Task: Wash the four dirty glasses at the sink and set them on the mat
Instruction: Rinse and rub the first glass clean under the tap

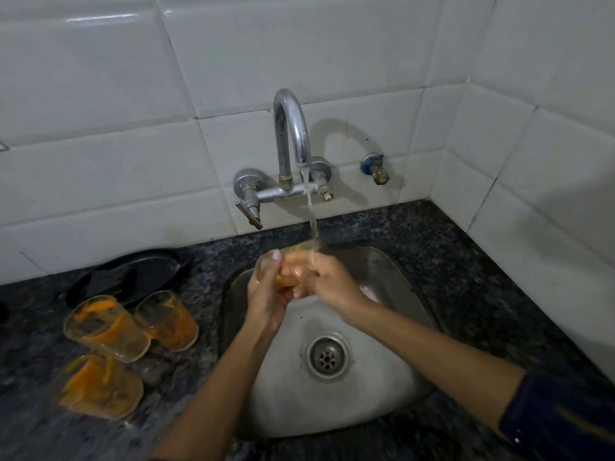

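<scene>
Over the steel sink [392, 387] I hold a glass [291, 256] streaked with orange, under running water from the chrome tap [293, 134]. My left hand [266, 294] grips the glass from the left, thumb on top. My right hand [324, 277] has its fingers pushed inside the glass. Three more dirty glasses stand on the dark counter to the left: one [106, 327], one [169, 321] and one nearest me [100, 387], all smeared orange.
A black mat or tray [133, 274] lies on the granite counter [482, 287] behind the glasses, against the white tiled wall. A small blue valve [374, 166] sticks out of the wall right of the tap. The sink drain [327, 357] is uncovered.
</scene>
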